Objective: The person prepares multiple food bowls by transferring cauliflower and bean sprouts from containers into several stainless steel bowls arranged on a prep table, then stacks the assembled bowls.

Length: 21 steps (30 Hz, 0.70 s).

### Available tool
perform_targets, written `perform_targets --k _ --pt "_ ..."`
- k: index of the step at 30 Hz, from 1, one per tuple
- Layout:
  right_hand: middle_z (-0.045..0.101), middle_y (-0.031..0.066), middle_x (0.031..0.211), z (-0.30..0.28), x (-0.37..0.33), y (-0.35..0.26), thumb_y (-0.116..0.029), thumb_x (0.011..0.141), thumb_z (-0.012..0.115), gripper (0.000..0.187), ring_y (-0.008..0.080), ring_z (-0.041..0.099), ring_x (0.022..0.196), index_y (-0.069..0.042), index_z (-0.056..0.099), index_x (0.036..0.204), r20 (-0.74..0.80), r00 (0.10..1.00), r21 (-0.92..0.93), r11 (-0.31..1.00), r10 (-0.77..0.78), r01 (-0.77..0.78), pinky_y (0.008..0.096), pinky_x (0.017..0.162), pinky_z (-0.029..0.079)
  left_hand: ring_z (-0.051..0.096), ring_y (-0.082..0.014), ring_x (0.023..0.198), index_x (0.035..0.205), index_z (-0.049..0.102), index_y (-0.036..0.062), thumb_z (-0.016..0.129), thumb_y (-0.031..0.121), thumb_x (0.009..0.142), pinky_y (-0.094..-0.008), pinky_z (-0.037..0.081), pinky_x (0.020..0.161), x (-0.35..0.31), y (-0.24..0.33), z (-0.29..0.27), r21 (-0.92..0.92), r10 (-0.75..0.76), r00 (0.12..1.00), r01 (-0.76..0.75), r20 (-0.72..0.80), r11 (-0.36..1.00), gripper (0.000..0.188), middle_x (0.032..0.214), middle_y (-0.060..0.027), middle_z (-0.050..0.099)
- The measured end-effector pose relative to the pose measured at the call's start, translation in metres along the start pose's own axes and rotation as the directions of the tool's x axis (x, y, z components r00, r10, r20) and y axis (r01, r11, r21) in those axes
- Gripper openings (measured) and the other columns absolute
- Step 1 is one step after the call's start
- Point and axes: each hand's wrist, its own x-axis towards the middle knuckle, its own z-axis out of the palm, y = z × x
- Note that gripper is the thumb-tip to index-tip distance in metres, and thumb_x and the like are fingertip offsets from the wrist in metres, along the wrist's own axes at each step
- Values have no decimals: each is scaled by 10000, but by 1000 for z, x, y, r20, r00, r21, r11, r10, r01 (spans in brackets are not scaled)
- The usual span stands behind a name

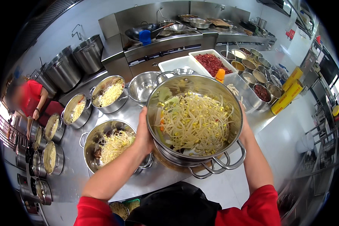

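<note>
A two-handled steel pot (pixel 153 132) is between my hands, tilted toward me. Bean sprouts (pixel 196 122) fill it, with pale cabbage leaves and a bit of orange vegetable showing at the left. My left hand (pixel 142 135) grips its left side, and my right hand (pixel 245 122) holds the right side, its fingers mostly hidden behind the wall. More looped handles (pixel 211 169) stick out under this pot, from other pots stacked below. Left of my left forearm stands another pot (pixel 87 150) with bean sprouts over dark pieces.
Pots of pale shreds (pixel 108 110) and a bare steel pot (pixel 133 90) stand farther back. Chopped red filling (pixel 211 63) lies in a white tub (pixel 195 55) near sauce containers (pixel 248 78). A co-worker in red (pixel 30 96) stands at the far left. Stoves (pixel 162 52) line the back.
</note>
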Motion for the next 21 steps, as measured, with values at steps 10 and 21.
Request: perform_targets --k 10,21 --pt "586 76 1096 38 -38 -15 -456 905 407 485 206 574 953 -68 539 1164 -9 996 27 995 -92 92 352 809 499 522 -284 1038 1231 483 50 395 525 854 -427 434 890 6 24 -12 -106 38 993 -26 115 994 613 1188 -156 527" --pt "578 51 1118 21 -33 13 -482 887 448 500 213 551 990 -85 529 1181 -91 982 -42 986 -163 160 354 862 457 536 -214 745 1046 548 53 518 506 778 -358 463 660 37 -13 -47 -231 -129 991 130 20 964 527 849 -95 568"
